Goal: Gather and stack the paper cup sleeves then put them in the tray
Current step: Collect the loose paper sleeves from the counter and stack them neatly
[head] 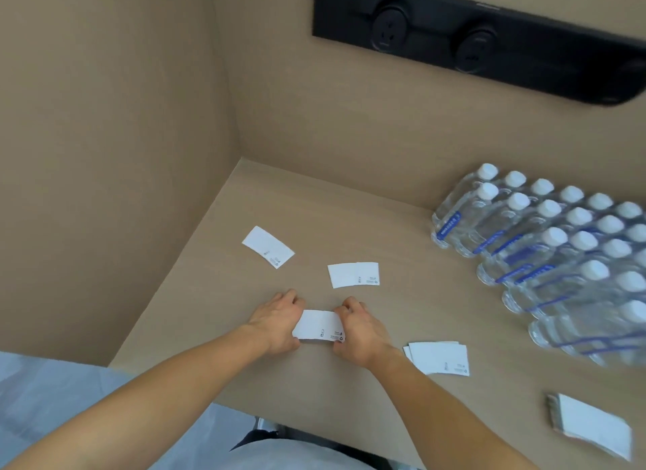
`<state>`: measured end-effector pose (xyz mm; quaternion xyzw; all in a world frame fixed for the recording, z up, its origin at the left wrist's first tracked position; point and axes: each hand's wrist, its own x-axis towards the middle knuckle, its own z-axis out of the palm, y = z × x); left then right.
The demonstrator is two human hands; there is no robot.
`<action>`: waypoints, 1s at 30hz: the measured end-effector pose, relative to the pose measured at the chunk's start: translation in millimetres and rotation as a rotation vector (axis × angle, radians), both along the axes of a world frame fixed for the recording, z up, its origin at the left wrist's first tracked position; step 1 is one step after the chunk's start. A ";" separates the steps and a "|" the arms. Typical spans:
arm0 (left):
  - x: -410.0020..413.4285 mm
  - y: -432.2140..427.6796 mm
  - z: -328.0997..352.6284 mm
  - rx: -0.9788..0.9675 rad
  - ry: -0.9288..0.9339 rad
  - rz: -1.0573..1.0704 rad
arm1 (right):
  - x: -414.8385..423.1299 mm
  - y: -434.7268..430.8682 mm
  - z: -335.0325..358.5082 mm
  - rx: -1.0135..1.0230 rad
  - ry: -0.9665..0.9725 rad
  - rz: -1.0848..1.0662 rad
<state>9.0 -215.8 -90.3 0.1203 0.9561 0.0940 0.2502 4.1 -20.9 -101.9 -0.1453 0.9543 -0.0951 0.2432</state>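
Note:
Flat white paper cup sleeves lie on a beige table (314,217). My left hand (278,321) and my right hand (360,331) grip the two ends of a small bunch of sleeves (318,326) just above the tabletop. One single sleeve (267,245) lies further back at the left. A second sleeve (353,274) lies behind my right hand. A few overlapping sleeves (438,357) rest to the right of my right wrist. A thicker stack of sleeves (590,424) sits at the near right edge. No tray is in view.
Rows of capped water bottles (545,245) with blue labels fill the table's right side. Beige walls close the corner at the left and the back. A black socket strip (482,39) is mounted on the back wall. The table's front edge runs under my forearms.

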 end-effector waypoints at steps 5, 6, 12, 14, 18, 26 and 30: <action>-10.1 62.5 7.1 0.005 0.014 -0.125 | 14.9 61.2 13.6 0.007 0.026 -0.128; -11.9 76.5 8.0 0.004 0.017 -0.151 | 18.3 74.6 16.3 0.009 0.030 -0.153; -17.4 160.9 14.4 0.021 0.039 -0.284 | 34.8 154.0 28.1 0.034 0.031 -0.279; -16.9 184.7 15.4 0.036 0.039 -0.309 | 38.9 176.3 28.8 0.040 0.031 -0.305; -16.0 216.9 12.8 0.036 0.033 -0.337 | 42.7 208.1 26.6 0.038 0.026 -0.326; -13.5 231.5 0.9 0.034 0.015 -0.275 | 37.3 227.6 14.9 0.031 0.014 -0.289; -8.8 225.9 -11.4 0.054 -0.009 -0.243 | 37.2 228.5 6.6 0.020 0.010 -0.249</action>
